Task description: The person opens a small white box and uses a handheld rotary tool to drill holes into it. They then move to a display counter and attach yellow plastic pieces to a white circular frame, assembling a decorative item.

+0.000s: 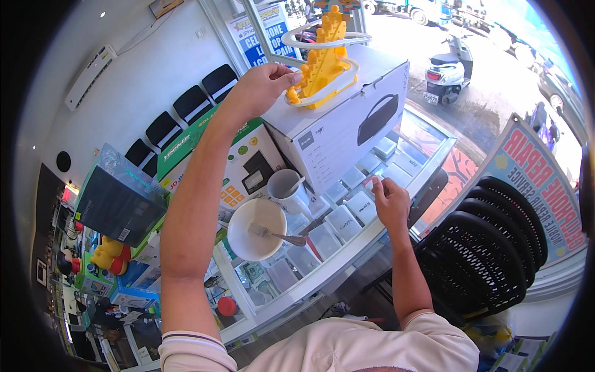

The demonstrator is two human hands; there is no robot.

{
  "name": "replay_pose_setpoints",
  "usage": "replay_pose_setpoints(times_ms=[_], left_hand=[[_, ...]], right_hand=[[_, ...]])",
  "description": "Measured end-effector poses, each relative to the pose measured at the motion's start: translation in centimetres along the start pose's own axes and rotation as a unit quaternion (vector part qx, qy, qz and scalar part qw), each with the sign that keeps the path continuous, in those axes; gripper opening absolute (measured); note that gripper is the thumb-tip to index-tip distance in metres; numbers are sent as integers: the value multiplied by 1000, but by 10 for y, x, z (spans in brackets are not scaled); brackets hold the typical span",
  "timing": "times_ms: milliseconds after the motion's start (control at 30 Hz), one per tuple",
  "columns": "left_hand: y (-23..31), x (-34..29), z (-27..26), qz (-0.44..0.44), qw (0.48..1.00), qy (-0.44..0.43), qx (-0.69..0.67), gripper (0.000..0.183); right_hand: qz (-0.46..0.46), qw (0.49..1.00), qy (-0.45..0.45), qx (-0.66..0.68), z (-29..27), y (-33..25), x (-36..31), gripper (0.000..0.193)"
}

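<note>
A yellow staircase track toy (328,59) with looping white rails and small yellow figures stands on top of a large white box (347,124). My left hand (263,88) reaches up to the toy's left side, fingers pinched together right at the yellow steps. Whatever lies between those fingertips is too small to make out. Lower and to the right, my right hand (392,201) hovers over the glass counter (356,257) with its fingers curled in. Its grip hides anything it may hold. It is apart from the toy.
Nearer me on the counter are a white bowl (245,232) with a fork (273,234) in it and a white mug (285,186). A green-and-white box (248,164) stands under my left forearm. Stacked black chairs (477,248) are at the right, beside a sign (545,186).
</note>
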State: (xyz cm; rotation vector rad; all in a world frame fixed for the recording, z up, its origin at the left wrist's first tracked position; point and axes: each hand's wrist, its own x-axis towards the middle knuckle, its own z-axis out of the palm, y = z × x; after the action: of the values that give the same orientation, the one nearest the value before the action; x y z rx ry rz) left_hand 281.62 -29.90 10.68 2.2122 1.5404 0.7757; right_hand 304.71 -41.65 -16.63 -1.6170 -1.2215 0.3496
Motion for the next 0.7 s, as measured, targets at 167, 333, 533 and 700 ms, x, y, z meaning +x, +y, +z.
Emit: replay_pose_setpoints(times_ms=[167,333,533,700], left_hand=[[4,13,7,14,999,18,22,45],[2,19,10,38,998,39,-9,40],[-4,26,15,68,996,57,-32,41],[-4,30,18,78,993,78,-49,45]], right_hand=[[3,1000,0,11,0,1,0,42],[1,1000,2,15,0,1,-1,43],[-1,1000,2,15,0,0,-1,44],[2,1000,-1,3,0,1,0,43]])
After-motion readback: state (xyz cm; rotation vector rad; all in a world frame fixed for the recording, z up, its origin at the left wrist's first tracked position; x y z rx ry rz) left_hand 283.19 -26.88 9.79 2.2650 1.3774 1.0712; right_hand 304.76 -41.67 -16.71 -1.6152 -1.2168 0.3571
